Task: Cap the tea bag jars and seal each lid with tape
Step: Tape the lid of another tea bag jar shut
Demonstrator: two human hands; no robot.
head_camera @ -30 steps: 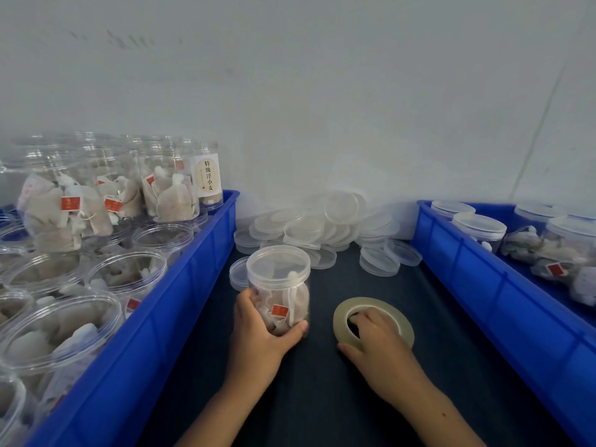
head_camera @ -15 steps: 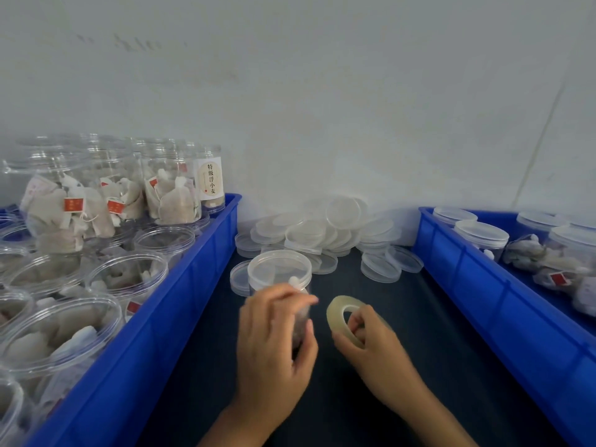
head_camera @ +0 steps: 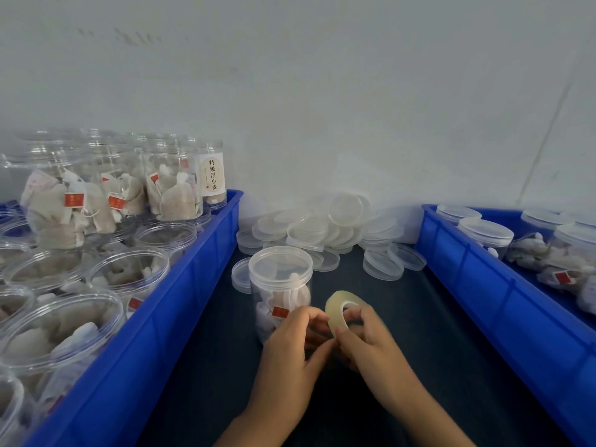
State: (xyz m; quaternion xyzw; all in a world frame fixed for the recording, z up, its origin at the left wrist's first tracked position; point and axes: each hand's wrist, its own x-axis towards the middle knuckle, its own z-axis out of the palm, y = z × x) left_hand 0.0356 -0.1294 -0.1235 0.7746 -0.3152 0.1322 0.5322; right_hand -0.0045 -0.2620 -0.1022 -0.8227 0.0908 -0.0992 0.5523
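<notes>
My right hand (head_camera: 371,340) grips the tape roll (head_camera: 338,309) on edge, hole facing me; left hand (head_camera: 292,346) fingers pinch at its rim. Capped tea bag jar (head_camera: 280,285) upright on bench, just behind.

Labelled jar (head_camera: 213,175) in the left bin reads — 特级浮小麦.

Two blue bins: left bin (head_camera: 154,317) and right bin (head_camera: 503,285). One capped jar (head_camera: 280,285) on the dark table (head_camera: 403,366). One tape roll (head_camera: 337,309). Two hands: left hand (head_camera: 290,353), right hand (head_camera: 371,343). One labelled jar (head_camera: 212,174). Too many loose lids (head_camera: 322,227) and open jars (head_camera: 129,272) to count.
</notes>
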